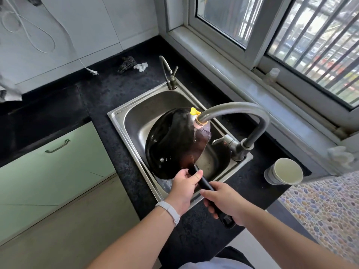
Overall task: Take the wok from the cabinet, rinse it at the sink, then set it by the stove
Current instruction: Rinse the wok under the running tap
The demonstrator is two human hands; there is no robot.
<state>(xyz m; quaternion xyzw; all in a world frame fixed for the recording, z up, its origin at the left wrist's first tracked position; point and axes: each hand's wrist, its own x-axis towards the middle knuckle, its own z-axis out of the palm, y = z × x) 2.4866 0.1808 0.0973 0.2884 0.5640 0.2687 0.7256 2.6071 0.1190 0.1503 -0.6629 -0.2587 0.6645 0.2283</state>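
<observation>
A dark wok [171,140] is tilted inside the steel sink [120,115], its bowl under the grey curved faucet [237,111]. Water runs from the faucet's spout onto the wok's far right side. The wok's long black handle [206,184] reaches back over the sink's near rim. My left hand [184,187], with a white band at the wrist, grips the handle close to the bowl. My right hand [223,200] grips the handle farther back, near its end.
Black stone counter [108,90] surrounds the sink. A small second tap [169,74] stands at the sink's far corner. A stack of paper cups [285,173] lies right of the faucet. A dark scrubber [127,64] and crumpled tissue [141,66] lie at the back. Green cabinet doors [58,158] at left.
</observation>
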